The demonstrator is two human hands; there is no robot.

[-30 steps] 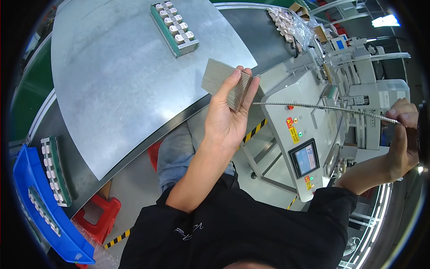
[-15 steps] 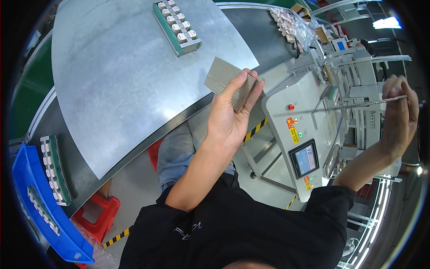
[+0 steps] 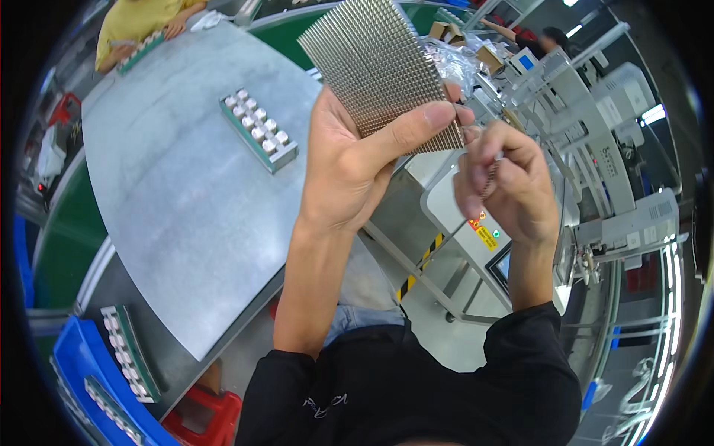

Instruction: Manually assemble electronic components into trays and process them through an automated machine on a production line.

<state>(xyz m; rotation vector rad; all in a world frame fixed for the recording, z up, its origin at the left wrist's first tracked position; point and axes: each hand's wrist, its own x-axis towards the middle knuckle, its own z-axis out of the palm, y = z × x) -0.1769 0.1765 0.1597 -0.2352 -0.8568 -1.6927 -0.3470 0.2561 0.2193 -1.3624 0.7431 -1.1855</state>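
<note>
My left hand [image 3: 343,163] grips a slab [image 3: 375,67] of small silvery metal pieces packed in tight rows, its thumb pressed on the near face. The slab is tilted up above the table. Close by at its lower right corner, my right hand [image 3: 517,178] is closed in a pinch on a short, thin ribbed metal strip [image 3: 491,178], partly hidden by the fingers. Whether the strip touches the slab, I cannot tell. On the table left of my hands lies a green and silver fixture [image 3: 260,132] holding several white-topped pieces in rows.
The grey metal table [image 3: 171,223] spreads out to my left. A similar fixture [image 3: 132,355] and a blue bin [image 3: 71,346] stand at lower left, above a red stool [image 3: 212,420]. A person in yellow [image 3: 141,26] handles a fixture across the table. A white machine [image 3: 465,238] stands at right.
My right hand has come in from the far right to beside the slab; the long strip it held now shows only as a short length. The slab is raised and nearer. The view has shifted.
</note>
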